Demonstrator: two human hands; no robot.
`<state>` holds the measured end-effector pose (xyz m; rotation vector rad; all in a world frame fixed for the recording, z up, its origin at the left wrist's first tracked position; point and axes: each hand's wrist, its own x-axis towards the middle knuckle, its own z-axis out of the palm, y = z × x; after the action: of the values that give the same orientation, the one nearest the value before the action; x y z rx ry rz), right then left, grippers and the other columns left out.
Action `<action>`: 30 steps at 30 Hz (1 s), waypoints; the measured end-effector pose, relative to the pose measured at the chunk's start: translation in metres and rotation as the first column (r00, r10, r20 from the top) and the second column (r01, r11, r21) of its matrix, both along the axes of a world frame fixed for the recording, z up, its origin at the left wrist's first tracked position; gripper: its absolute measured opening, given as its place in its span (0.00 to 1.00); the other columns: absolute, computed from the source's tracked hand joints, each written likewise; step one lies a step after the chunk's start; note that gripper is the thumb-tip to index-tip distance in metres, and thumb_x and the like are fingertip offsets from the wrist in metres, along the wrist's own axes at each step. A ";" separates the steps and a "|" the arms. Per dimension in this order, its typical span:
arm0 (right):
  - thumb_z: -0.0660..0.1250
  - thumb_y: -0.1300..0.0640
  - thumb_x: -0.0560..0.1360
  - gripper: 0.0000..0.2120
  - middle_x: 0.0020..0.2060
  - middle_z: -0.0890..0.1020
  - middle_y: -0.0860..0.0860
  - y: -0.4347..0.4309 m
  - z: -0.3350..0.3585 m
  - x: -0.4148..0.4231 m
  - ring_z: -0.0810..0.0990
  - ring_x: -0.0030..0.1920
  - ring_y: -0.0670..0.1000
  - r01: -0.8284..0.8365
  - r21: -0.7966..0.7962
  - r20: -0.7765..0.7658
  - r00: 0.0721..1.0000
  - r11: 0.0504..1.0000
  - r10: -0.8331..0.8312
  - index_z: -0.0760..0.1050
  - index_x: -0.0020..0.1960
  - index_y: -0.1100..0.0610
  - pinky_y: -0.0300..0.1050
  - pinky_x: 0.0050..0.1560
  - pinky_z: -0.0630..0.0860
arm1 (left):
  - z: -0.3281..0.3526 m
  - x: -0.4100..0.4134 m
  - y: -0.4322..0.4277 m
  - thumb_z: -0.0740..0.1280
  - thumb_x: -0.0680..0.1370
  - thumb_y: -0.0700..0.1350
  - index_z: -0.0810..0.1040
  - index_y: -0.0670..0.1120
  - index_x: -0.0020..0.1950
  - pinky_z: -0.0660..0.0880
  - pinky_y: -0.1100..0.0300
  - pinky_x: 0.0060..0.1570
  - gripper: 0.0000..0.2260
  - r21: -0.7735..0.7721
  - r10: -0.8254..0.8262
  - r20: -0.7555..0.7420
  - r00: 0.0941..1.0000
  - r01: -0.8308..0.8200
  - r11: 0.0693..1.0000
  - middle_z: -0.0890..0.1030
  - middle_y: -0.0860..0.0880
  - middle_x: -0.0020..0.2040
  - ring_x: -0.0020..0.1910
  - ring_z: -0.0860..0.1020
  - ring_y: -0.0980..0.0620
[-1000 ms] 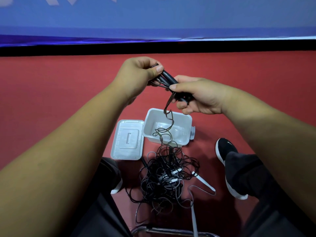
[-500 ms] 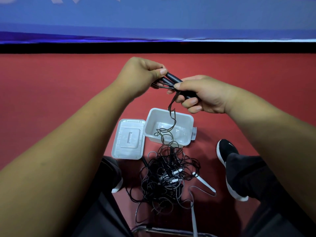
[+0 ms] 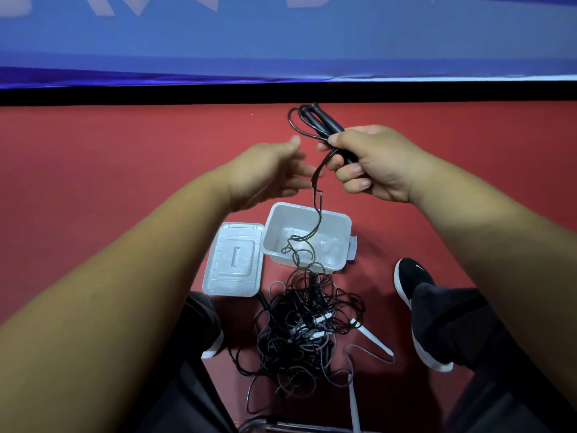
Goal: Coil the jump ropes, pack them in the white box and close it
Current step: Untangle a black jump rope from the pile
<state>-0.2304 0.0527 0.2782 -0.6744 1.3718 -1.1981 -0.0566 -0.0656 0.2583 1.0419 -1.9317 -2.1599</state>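
Person holding a black jump rope's handles (image 3: 315,120) above an open white plastic box (image 3: 271,242) on a red floor (image 3: 125,182).
The right hand (image 3: 374,164) grips both ribbed handles, fingers curled round them, above the box. Their thin black cord (image 3: 318,214) hangs across the box's mouth into a tangled pile of black and grey ropes (image 3: 306,326) on the person's side of the box. The left hand (image 3: 268,173), slightly blurred, is spread open beside the cord, holding nothing. A flat white lid (image 3: 232,260) lies just left of the box.
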 end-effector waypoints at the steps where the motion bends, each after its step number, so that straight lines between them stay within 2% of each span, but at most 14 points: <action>1: 0.62 0.58 0.85 0.08 0.33 0.72 0.50 0.000 0.001 -0.003 0.59 0.29 0.46 0.026 0.001 -0.003 1.000 1.000 -0.026 0.77 0.58 0.61 0.39 0.26 0.54 | -0.002 0.001 0.003 0.53 0.88 0.58 0.70 0.43 0.74 0.71 0.48 0.68 0.24 -0.052 -0.085 0.017 0.996 0.086 0.995 0.86 0.45 0.60 0.59 0.84 0.50; 3: 0.62 0.58 0.84 0.08 0.33 0.73 0.50 0.001 0.001 -0.007 0.60 0.29 0.46 0.067 0.005 -0.006 0.998 0.998 -0.067 0.78 0.57 0.61 0.39 0.26 0.54 | -0.005 0.004 0.006 0.55 0.89 0.53 0.76 0.46 0.72 0.68 0.48 0.73 0.18 -0.201 -0.224 0.019 0.974 0.223 0.954 0.86 0.47 0.58 0.60 0.82 0.53; 5: 0.62 0.58 0.84 0.08 0.33 0.73 0.50 0.002 0.000 -0.010 0.60 0.29 0.46 0.094 0.011 -0.008 0.996 0.996 -0.094 0.77 0.57 0.61 0.40 0.27 0.53 | -0.005 0.005 0.005 0.59 0.88 0.49 0.82 0.48 0.66 0.71 0.50 0.71 0.14 -0.294 -0.279 0.005 0.960 0.268 0.917 0.86 0.48 0.53 0.56 0.80 0.53; 9: 0.63 0.57 0.84 0.08 0.33 0.72 0.50 0.004 -0.002 -0.009 0.60 0.29 0.45 0.090 0.036 0.010 0.996 0.995 -0.090 0.77 0.57 0.60 0.39 0.27 0.53 | 0.001 0.006 0.001 0.66 0.85 0.44 0.85 0.42 0.57 0.79 0.57 0.56 0.09 -0.323 -0.288 0.009 0.957 0.276 0.906 0.85 0.46 0.45 0.47 0.81 0.51; 14: 0.69 0.51 0.83 0.12 0.33 0.71 0.49 0.005 -0.005 -0.004 0.60 0.29 0.45 0.030 0.045 0.004 1.000 0.999 -0.030 0.78 0.60 0.59 0.38 0.26 0.55 | 0.009 0.008 -0.012 0.75 0.79 0.48 0.87 0.49 0.50 0.80 0.53 0.53 0.04 -0.585 -0.241 0.203 0.949 0.315 0.748 0.87 0.49 0.43 0.40 0.82 0.55; 18: 0.72 0.52 0.82 0.09 0.34 0.71 0.49 0.003 -0.005 0.001 0.59 0.29 0.44 0.010 0.040 0.068 0.998 0.999 -0.012 0.77 0.58 0.56 0.37 0.26 0.55 | 0.007 0.005 -0.008 0.73 0.81 0.50 0.86 0.50 0.52 0.77 0.62 0.37 0.05 -0.678 -0.188 0.321 0.928 0.363 0.639 0.86 0.50 0.38 0.31 0.79 0.59; 21: 0.72 0.54 0.82 0.08 0.35 0.70 0.49 0.003 -0.003 0.002 0.57 0.31 0.44 -0.024 0.028 0.128 0.992 0.999 0.021 0.74 0.50 0.54 0.36 0.25 0.54 | 0.005 0.004 -0.005 0.65 0.85 0.52 0.85 0.48 0.53 0.77 0.61 0.29 0.12 -0.645 -0.146 0.360 0.922 0.359 0.675 0.86 0.48 0.36 0.28 0.80 0.56; 23: 0.71 0.56 0.82 0.09 0.34 0.70 0.49 0.004 -0.002 0.002 0.56 0.31 0.44 -0.075 0.040 0.139 0.988 0.996 0.069 0.71 0.47 0.53 0.36 0.26 0.53 | 0.004 0.005 -0.006 0.64 0.85 0.53 0.85 0.47 0.52 0.82 0.55 0.32 0.13 -0.622 -0.132 0.377 0.917 0.356 0.697 0.86 0.49 0.36 0.32 0.84 0.53; 25: 0.68 0.57 0.83 0.10 0.34 0.69 0.48 0.006 -0.002 0.003 0.55 0.31 0.44 -0.140 0.061 0.144 0.981 0.988 0.130 0.69 0.45 0.54 0.35 0.26 0.52 | 0.002 0.008 -0.009 0.64 0.85 0.53 0.84 0.47 0.51 0.86 0.49 0.39 0.14 -0.594 -0.121 0.376 0.919 0.339 0.729 0.87 0.50 0.39 0.40 0.86 0.49; 28: 0.66 0.59 0.84 0.10 0.34 0.68 0.48 0.010 -0.001 0.004 0.56 0.29 0.43 -0.228 0.089 0.161 0.964 0.970 0.212 0.69 0.45 0.55 0.35 0.25 0.51 | -0.002 0.011 -0.016 0.65 0.85 0.53 0.84 0.44 0.53 0.84 0.46 0.49 0.15 -0.520 -0.113 0.318 0.941 0.273 0.810 0.88 0.48 0.45 0.48 0.86 0.43; 30: 0.66 0.59 0.82 0.07 0.33 0.67 0.48 0.012 0.000 0.005 0.56 0.27 0.42 -0.301 0.106 0.174 0.944 0.948 0.280 0.70 0.47 0.56 0.35 0.26 0.50 | -0.004 0.013 -0.018 0.65 0.85 0.51 0.84 0.42 0.57 0.82 0.46 0.55 0.14 -0.464 -0.109 0.227 0.968 0.206 0.862 0.88 0.47 0.48 0.50 0.86 0.42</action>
<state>-0.2258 0.0649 0.2785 -0.6497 1.1610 -0.8968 -0.0431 -0.0839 0.2547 1.0503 -2.5444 -1.5307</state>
